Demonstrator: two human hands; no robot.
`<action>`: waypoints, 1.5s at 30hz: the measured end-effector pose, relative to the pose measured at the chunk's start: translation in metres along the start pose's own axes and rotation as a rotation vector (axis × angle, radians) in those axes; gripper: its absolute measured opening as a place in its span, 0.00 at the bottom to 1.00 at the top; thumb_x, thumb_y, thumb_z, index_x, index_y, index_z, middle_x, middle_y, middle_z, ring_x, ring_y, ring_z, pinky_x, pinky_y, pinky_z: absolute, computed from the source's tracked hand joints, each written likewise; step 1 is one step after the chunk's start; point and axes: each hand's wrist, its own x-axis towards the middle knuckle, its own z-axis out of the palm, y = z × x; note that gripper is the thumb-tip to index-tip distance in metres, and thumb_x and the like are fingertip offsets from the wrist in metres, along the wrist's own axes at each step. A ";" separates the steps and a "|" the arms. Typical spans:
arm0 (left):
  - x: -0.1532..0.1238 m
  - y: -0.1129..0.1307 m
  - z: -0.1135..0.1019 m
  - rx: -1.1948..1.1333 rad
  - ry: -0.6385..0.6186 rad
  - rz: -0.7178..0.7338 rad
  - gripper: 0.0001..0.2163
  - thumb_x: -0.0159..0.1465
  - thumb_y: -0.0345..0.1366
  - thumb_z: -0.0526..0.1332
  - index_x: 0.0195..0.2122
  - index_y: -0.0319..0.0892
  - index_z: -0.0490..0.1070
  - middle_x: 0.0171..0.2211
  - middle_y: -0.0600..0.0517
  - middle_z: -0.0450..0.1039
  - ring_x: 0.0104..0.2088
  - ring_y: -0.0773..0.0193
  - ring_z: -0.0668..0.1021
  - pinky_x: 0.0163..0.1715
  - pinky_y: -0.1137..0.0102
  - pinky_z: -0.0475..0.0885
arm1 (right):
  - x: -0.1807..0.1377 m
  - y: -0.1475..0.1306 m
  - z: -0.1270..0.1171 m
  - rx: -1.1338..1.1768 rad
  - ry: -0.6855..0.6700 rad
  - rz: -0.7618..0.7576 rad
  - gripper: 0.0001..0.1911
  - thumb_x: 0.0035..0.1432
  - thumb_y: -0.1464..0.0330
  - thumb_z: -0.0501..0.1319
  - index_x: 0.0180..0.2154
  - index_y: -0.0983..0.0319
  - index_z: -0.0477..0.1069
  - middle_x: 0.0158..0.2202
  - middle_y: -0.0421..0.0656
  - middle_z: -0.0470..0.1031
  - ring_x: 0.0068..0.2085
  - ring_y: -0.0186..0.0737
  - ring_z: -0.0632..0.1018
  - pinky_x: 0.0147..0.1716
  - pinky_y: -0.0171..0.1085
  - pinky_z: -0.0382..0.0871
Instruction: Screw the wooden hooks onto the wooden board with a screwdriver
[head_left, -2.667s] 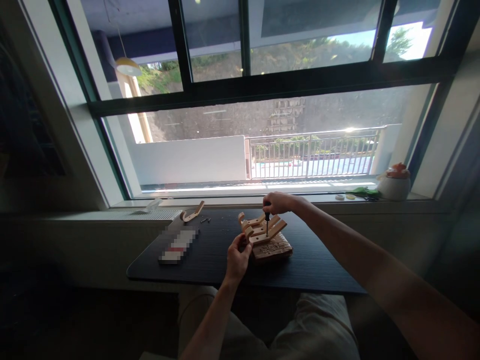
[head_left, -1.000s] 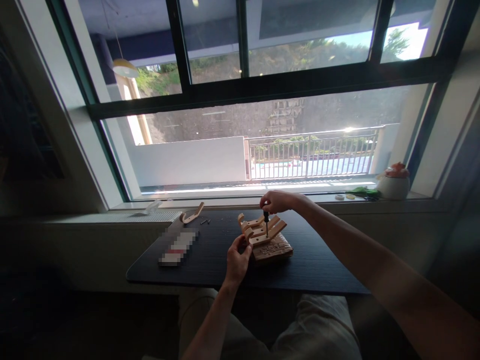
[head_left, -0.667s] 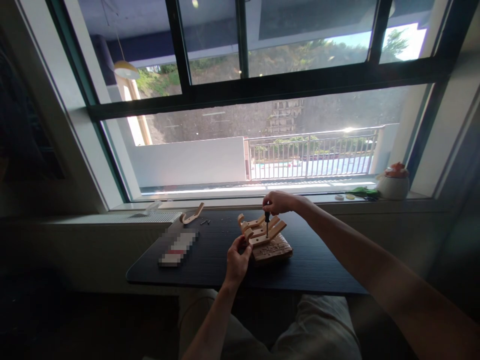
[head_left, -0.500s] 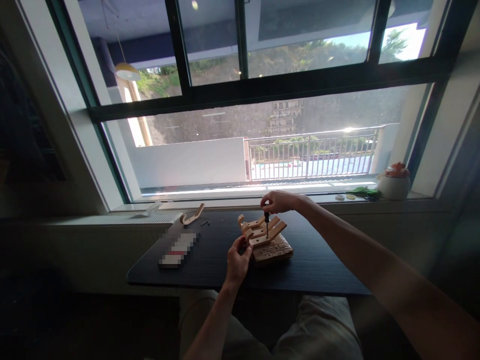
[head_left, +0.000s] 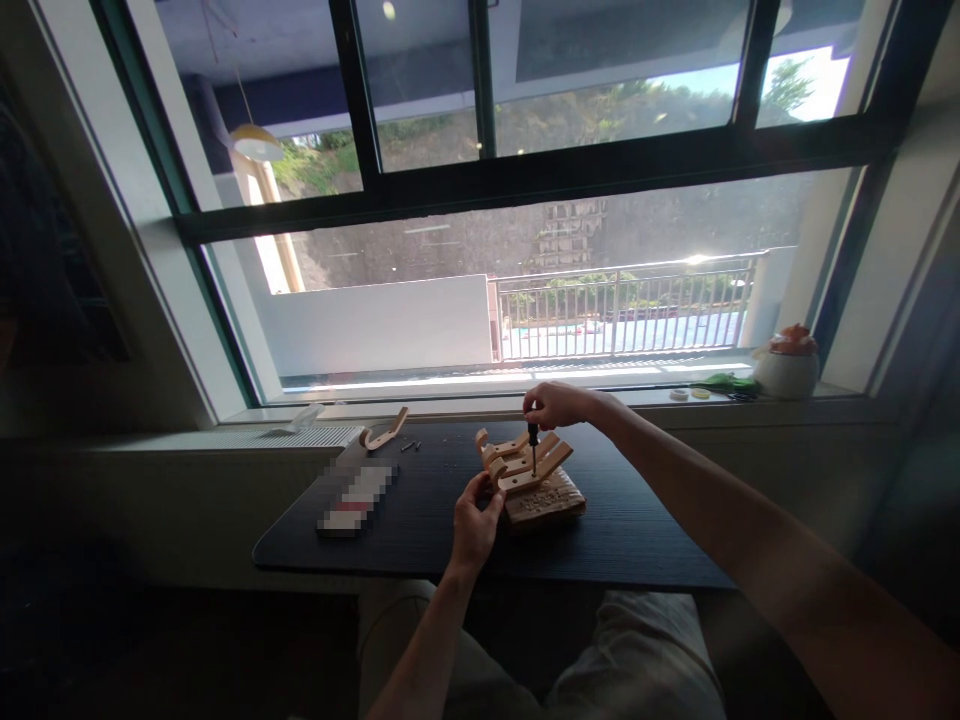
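My right hand [head_left: 556,404] is closed around the dark handle of a screwdriver [head_left: 533,438], held upright with its shaft pointing down. The tip meets the nearest of several curved wooden hooks [head_left: 551,463], by a hole in it. These hooks are side by side on a carved wooden block [head_left: 553,500] on the table. My left hand [head_left: 477,520] grips the rounded end of the nearest hook, thumb on the near side. Another wooden hook [head_left: 386,432] lies apart at the back left, with a few screws [head_left: 410,446] beside it.
The dark table [head_left: 420,540] stands against the window sill. On its left lies a box-like item [head_left: 358,498], blurred out. A white radiator [head_left: 300,438] is at the left. A white pot [head_left: 786,370] and green leaves [head_left: 726,384] sit on the sill at right.
Almost nothing differs. The fingers of my right hand have shifted very slightly on the screwdriver handle; my left hand and the hooks are in the same place.
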 end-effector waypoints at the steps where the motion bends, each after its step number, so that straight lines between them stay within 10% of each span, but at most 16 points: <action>1: 0.000 0.000 0.000 0.003 -0.002 0.004 0.15 0.52 0.34 0.64 0.41 0.39 0.73 0.38 0.47 0.77 0.36 0.61 0.78 0.39 0.68 0.73 | -0.001 0.000 -0.001 0.003 -0.006 0.001 0.14 0.54 0.66 0.58 0.40 0.66 0.74 0.28 0.44 0.78 0.26 0.34 0.75 0.24 0.29 0.63; 45: 0.000 -0.003 -0.001 0.042 -0.011 0.014 0.15 0.53 0.34 0.64 0.42 0.39 0.73 0.37 0.48 0.77 0.35 0.62 0.77 0.38 0.69 0.72 | -0.005 0.002 -0.001 -0.021 -0.011 -0.035 0.14 0.52 0.66 0.57 0.38 0.64 0.76 0.27 0.43 0.78 0.25 0.33 0.74 0.23 0.29 0.62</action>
